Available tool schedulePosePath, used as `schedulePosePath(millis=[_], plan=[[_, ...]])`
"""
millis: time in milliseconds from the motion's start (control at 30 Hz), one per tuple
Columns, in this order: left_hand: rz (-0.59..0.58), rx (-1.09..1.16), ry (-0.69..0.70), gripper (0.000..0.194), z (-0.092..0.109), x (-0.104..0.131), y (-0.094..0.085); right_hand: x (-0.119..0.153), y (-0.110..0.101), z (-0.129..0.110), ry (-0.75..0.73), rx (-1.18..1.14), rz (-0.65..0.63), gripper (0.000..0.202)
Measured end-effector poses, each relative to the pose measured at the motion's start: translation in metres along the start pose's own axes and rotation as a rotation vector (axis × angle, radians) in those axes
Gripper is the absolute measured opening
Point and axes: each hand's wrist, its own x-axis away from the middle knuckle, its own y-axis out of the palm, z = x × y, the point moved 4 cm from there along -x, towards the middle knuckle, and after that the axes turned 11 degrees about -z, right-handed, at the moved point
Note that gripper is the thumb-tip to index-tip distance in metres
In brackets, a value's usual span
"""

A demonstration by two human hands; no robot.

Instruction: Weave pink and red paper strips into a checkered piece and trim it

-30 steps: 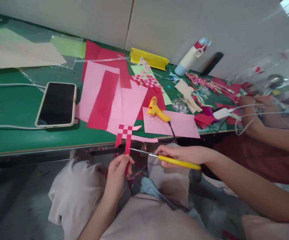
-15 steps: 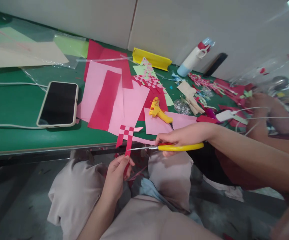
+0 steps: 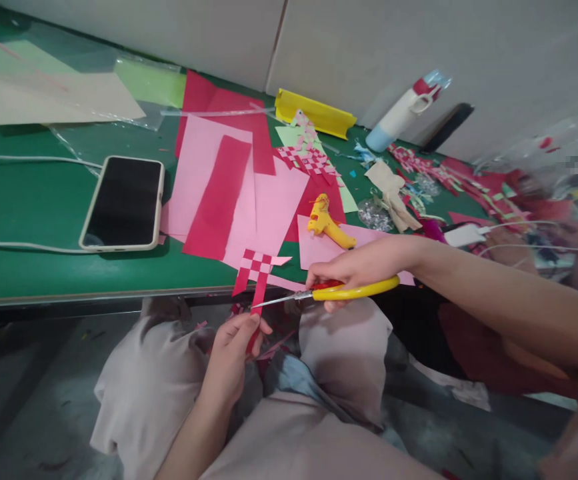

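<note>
A small woven paper piece (image 3: 257,265), checked in red and light pink, hangs at the table's front edge with loose strips sticking out. Its long red strip runs down into my left hand (image 3: 241,337), pinched between thumb and fingers. My right hand (image 3: 351,270) grips scissors (image 3: 356,291) with yellow and red handles. Their blades lie across the red strip just above my left fingertips. Whether the blades have cut into the paper I cannot tell. A pink strip (image 3: 286,283) stretches from the weave toward my right hand.
On the green table (image 3: 29,267) lie a phone (image 3: 123,203), red paper (image 3: 219,197) and pink sheets (image 3: 279,200). A yellow glue gun (image 3: 329,223) rests right of them. Behind are a yellow holder (image 3: 315,115) and a bottle (image 3: 403,113). Another person's blurred arm shows at far right.
The scissors have shifted slightly left and down along the red strip, their tips now nearer my left fingers. My left hand keeps its pinch. The view has turned a little.
</note>
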Motion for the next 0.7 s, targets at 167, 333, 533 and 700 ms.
schedulePosePath(millis=[167, 333, 533, 700], plan=[[0.0, -0.003, 0.0, 0.037, -0.001, 0.0, -0.003, 0.0, -0.002, -0.008, 0.01, 0.002, -0.038, 0.051], [-0.014, -0.011, -0.004, 0.037, -0.002, 0.001, -0.003, -0.002, -0.003, -0.012, -0.007, -0.086, -0.073, 0.045], [-0.015, -0.015, -0.012, 0.038, 0.0, 0.0, -0.002, -0.004, -0.005, -0.013, -0.019, -0.111, -0.091, 0.045], [-0.018, -0.028, -0.021, 0.038, -0.002, -0.001, -0.003, -0.005, -0.006, -0.012, -0.009, -0.07, -0.071, 0.045]])
